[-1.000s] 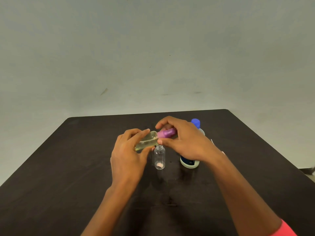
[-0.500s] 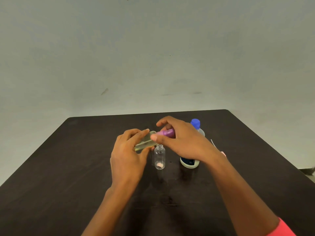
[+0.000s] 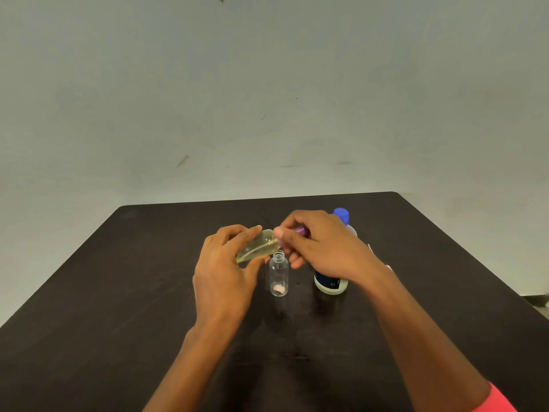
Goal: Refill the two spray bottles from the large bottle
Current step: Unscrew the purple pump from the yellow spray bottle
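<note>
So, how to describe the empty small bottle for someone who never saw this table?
On the dark table, left of the blue-capped large bottle, stands a small clear bottle. It alone has an open neck and looks empty.

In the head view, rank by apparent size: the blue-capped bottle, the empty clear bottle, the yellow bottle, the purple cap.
1. blue-capped bottle
2. empty clear bottle and yellow bottle: alike, unranked; the left hand covers part of the latter
3. purple cap, mostly under the right hand
</note>
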Tool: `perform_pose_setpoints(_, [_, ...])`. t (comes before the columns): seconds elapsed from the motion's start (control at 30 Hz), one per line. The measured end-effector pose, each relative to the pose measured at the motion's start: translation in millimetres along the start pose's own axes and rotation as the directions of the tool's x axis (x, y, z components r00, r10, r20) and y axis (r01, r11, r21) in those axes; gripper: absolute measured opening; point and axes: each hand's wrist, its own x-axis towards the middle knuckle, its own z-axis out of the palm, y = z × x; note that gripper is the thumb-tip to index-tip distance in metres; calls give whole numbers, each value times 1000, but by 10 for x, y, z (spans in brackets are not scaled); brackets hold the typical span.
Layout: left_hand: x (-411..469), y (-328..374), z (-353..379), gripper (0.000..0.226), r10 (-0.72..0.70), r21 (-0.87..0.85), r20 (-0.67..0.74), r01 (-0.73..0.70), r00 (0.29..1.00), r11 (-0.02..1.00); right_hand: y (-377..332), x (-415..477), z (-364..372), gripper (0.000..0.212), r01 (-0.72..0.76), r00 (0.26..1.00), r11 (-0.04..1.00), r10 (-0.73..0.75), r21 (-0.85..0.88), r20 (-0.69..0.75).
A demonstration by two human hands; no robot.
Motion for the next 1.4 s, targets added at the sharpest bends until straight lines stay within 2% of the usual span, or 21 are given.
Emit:
perform_pose_setpoints(0.07, [-7,-2,-1,45,-5,-2,6,5,1000,1000,5,-20,-37,7,52,999,997,-51,-64,15])
perform_pose_setpoints(0.13, [-13,-9,-6,45,-21,-10,9,21,1000,1000,13,-33,-92,15,65,998,993,-64,-103,9])
perform_pose_setpoints(0.27, [-3,-5,-3,44,-66,-30,1,66,998,997,-1,-55,-232,20,51,998,992,-53,-113,-20])
perform_pose_setpoints(0.4, [6,-15,13,41,-147,-56,-21,146,989,988,-20,-93,-439,17,64,996,997,-61,35,-68])
perform_pose_setpoints(0.47, [2,-35,19,40,-182,-69,-28,180,983,981,47,-87,-553,15,80,982,987,-54,137,-179])
perform_pose_setpoints(0.57, [-10,-65,25,37,-242,-115,-18,238,970,964,274,-70,-681,12,93,904,969,14,229,-428])
perform_pose_setpoints(0.63, [-21,-89,35,37,-270,-130,-9,267,963,955,493,-68,-716,11,51,798,972,98,229,-594])
perform_pose_setpoints(0.7, [-31,-114,43,37,-291,-141,-6,288,957,947,736,-82,-705,14,-83,692,977,200,199,-694])
perform_pose_setpoints(0.77, [-36,-145,56,36,-310,-148,-6,305,951,941,970,-115,-649,16,-236,639,957,285,170,-714])
perform_pose_setpoints(0.87, [-44,-223,85,37,-353,-159,6,350,935,923,1243,-148,-503,16,-426,665,902,363,68,-652])
perform_pose_setpoints(0.97, [-62,-332,116,36,-390,-154,17,387,921,909,1397,-143,-352,17,-527,713,847,396,-69,-579])
perform_pose_setpoints(1.17, [-112,-619,151,34,-475,-72,29,476,879,876,1479,-98,-197,17,-580,761,771,395,-264,-515])
perform_pose_setpoints(1.4, [-174,-841,161,30,-528,-14,47,530,848,848,1502,-144,-149,20,-573,784,753,387,-324,-486])
